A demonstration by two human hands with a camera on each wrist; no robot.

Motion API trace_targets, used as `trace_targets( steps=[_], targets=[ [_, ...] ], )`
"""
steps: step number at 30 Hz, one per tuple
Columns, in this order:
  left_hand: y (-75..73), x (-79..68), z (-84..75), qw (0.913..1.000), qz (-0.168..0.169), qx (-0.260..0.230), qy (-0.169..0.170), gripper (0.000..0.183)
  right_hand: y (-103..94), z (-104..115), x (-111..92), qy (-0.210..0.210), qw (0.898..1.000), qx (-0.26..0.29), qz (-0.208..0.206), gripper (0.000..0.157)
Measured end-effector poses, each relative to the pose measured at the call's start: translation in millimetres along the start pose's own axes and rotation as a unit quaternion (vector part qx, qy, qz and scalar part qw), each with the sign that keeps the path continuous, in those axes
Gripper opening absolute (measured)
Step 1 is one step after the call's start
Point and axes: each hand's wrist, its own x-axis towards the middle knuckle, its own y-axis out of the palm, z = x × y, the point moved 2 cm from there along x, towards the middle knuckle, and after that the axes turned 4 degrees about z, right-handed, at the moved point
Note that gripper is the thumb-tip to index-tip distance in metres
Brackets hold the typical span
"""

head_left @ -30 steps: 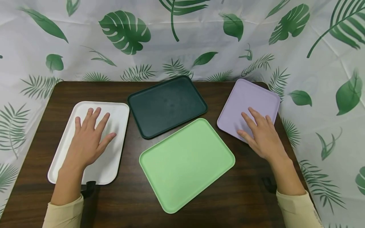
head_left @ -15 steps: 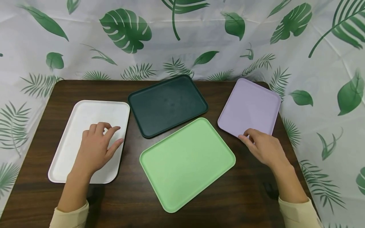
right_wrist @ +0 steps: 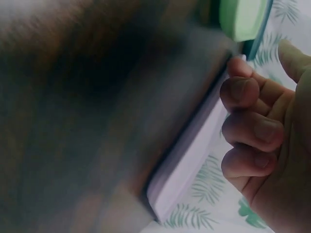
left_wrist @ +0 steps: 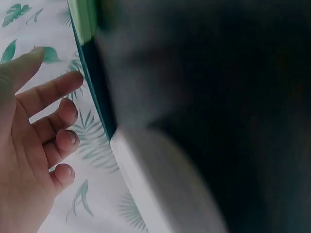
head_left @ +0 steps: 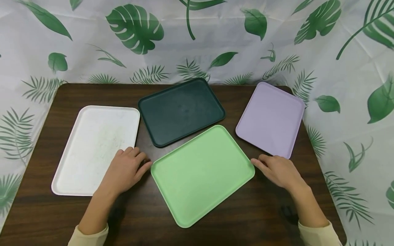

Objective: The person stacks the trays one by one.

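Lying at a slant on the dark table (head_left: 240, 225), the light green tray (head_left: 202, 176) is between the left hand (head_left: 125, 171) and the right hand (head_left: 280, 171), both with loosely bent fingers and grasping nothing; whether they touch its corners, I cannot tell. It should be light, stiff and a little slippery, so the raised rim at these two opposite corners seems a good place for holding.
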Motion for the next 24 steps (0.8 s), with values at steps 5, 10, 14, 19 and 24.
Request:
trace_targets(
  steps=[5,10,14,19,24],
  targets=[
    [7.2,0.6,-6.2,1.0000,0.003,0.002,-0.002,0.029,9.9,2.2,-2.9,-0.001,1.000,0.004,0.016,0.045],
    [11.3,0.6,-8.5,0.9999,0.011,0.005,-0.006,0.029,20.3,4.5,-6.8,0.002,0.999,0.013,0.032,0.046],
    [13.3,0.7,-8.0,0.9999,0.014,0.002,-0.009,0.025,24.2,7.8,-9.0,0.003,0.999,0.015,0.029,0.046],
    [16.1,2.4,-8.9,0.9998,0.020,-0.004,-0.007,0.022,25.8,9.6,-9.3,0.007,1.000,0.004,0.023,0.040],
    [18.4,5.8,-12.4,0.9997,0.021,0.001,0.009,0.020,28.1,9.1,-9.5,0.017,0.999,-0.010,0.030,0.034]
  ],
)
